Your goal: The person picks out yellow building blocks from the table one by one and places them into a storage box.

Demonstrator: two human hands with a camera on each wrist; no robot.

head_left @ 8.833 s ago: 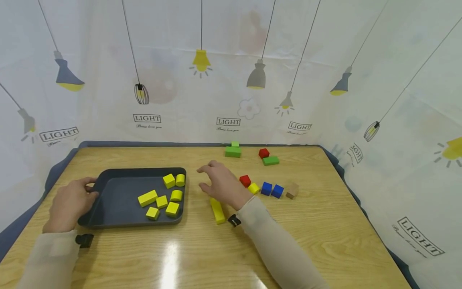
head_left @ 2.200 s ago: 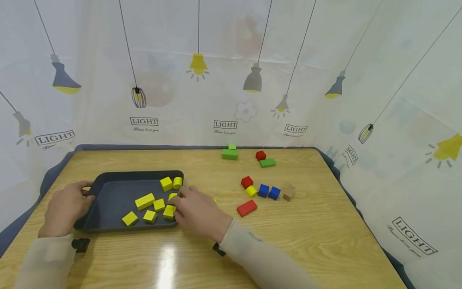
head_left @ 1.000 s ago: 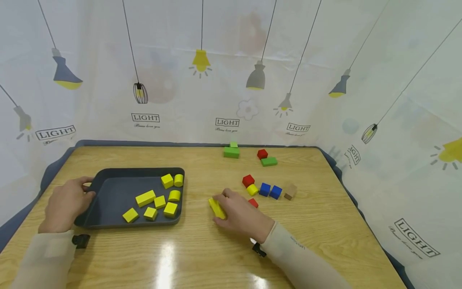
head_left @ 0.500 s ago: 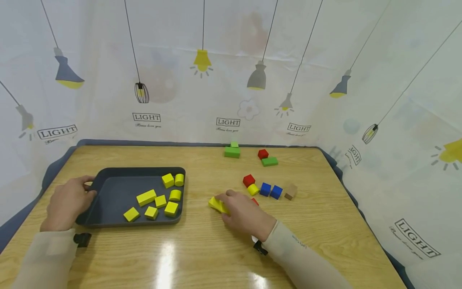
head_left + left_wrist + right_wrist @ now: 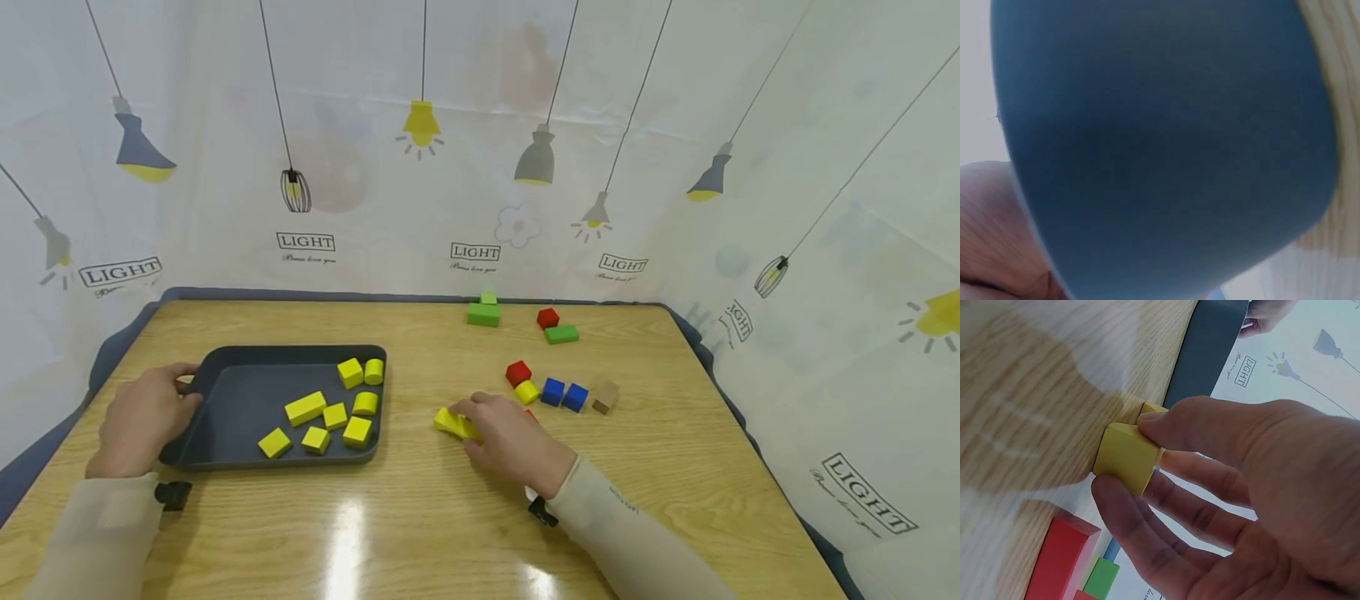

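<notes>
My left hand [image 5: 142, 421] grips the left rim of a dark grey tray [image 5: 247, 400]. In the left wrist view the tray's wall [image 5: 1166, 144] fills most of the frame, with part of the hand at lower left. Inside the tray's right half lie several yellow blocks [image 5: 306, 408], some square-edged, some cylindrical. To the right of the tray, my right hand [image 5: 517, 442] pinches a long yellow block [image 5: 453, 423] at the table surface, thumb on one side and fingers on the other. One end of that yellow block [image 5: 1125, 456] faces the right wrist camera.
A red block [image 5: 1060, 559] lies beside the right hand, mostly hidden in the head view. Beyond it are a red block [image 5: 518, 373], a yellow cylinder [image 5: 527, 392], two blue cubes [image 5: 552, 392] and a wooden block [image 5: 606, 397]. Green blocks [image 5: 483, 314] sit near the far edge.
Since the earliest frame, another yellow block has appeared in the tray. My right hand has left the tray, taken hold of the long yellow block and turned it. The left hand stays put.
</notes>
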